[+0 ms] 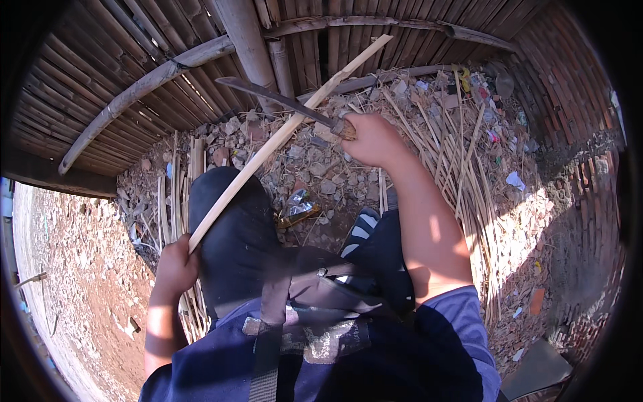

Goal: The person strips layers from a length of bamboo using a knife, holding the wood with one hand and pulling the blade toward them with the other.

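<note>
- Rubble-strewn ground [321,181] beside a bamboo-slat wall [134,74] and a brick wall [569,87] is the setting, with the person seated, dark trousers and a blue shirt filling the lower frame.
- Right hand [372,139] is clenched round the wooden handle of a long knife [268,96], whose dark blade runs up and to the left and lies across the bamboo strip.
- Left hand [175,264] is closed round the lower end of that long pale bamboo strip [281,137], beside the left knee [224,194]; the strip slants up across the knee to its tip near the wall.
- Blade meets strip about the upper-middle of its length; whether it bites into the wood cannot be told.
- Judging from the strip's clean, pale, even face, the shaving looks well advanced, with the stretch above the blade seemingly left to work.
- Thin bamboo slivers and splints [449,154] lie heaped to the right, and more strips [175,181] stand just left of the knee, which suggests many pieces already done.
- Crumpled foil wrapper [298,206] lies between the legs, near a striped shoe [362,228].
</note>
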The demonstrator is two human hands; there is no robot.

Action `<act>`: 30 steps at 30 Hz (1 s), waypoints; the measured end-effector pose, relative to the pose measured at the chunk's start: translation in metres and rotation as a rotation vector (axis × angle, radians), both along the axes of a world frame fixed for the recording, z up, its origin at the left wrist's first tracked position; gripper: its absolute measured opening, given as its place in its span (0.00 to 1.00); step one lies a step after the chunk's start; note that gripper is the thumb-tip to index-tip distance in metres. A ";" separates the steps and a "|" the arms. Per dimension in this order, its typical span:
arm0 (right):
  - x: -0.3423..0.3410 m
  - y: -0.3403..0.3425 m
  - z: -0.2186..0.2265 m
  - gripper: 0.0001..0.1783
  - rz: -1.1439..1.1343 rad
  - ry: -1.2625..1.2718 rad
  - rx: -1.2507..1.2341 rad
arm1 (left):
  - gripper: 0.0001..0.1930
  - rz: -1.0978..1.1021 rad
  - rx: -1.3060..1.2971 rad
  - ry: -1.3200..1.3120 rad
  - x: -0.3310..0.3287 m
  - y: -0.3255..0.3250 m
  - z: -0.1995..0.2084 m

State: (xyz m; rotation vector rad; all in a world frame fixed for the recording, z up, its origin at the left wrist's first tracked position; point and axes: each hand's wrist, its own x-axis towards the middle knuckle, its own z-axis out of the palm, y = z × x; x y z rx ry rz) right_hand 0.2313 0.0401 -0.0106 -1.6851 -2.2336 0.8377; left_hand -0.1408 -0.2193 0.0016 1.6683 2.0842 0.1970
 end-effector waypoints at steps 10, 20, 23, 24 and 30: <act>0.017 0.019 -0.016 0.16 -0.060 0.099 -0.134 | 0.07 -0.037 0.008 0.116 0.000 0.001 0.005; 0.008 0.005 -0.009 0.19 0.240 0.008 -0.105 | 0.06 -0.029 0.068 0.138 -0.003 -0.008 -0.009; 0.028 0.025 -0.016 0.20 0.071 0.030 -0.214 | 0.06 -0.022 0.104 0.122 -0.004 -0.003 -0.007; 0.028 0.025 -0.021 0.20 0.021 -0.032 -0.163 | 0.06 -0.034 0.085 0.154 -0.002 -0.002 -0.004; -0.008 -0.007 -0.004 0.16 0.129 -0.014 0.081 | 0.07 -0.037 0.062 0.161 -0.003 -0.005 -0.009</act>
